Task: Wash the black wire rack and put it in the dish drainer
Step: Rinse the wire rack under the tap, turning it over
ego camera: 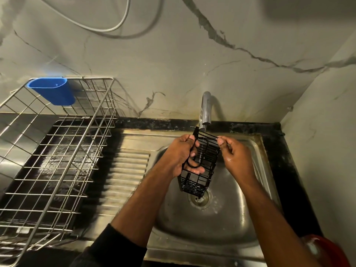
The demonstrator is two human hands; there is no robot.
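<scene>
The black wire rack (200, 166) is held upright over the steel sink (256, 166), just under the chrome tap (205, 110). My left hand (179, 155) grips the rack's left side, fingers curled through its wires. My right hand (232, 153) pinches the rack's upper right corner with thumb and fingers. Both hands look wet. The steel dish drainer (57, 151) stands on the counter to the left, with only a blue cup holder (52, 91) hung on its back rim.
The sink's ribbed draining board (125, 176) lies between drainer and basin. The drain (200, 198) is below the rack. A red object (325, 249) shows at the bottom right corner. Marble walls close in behind and on the right.
</scene>
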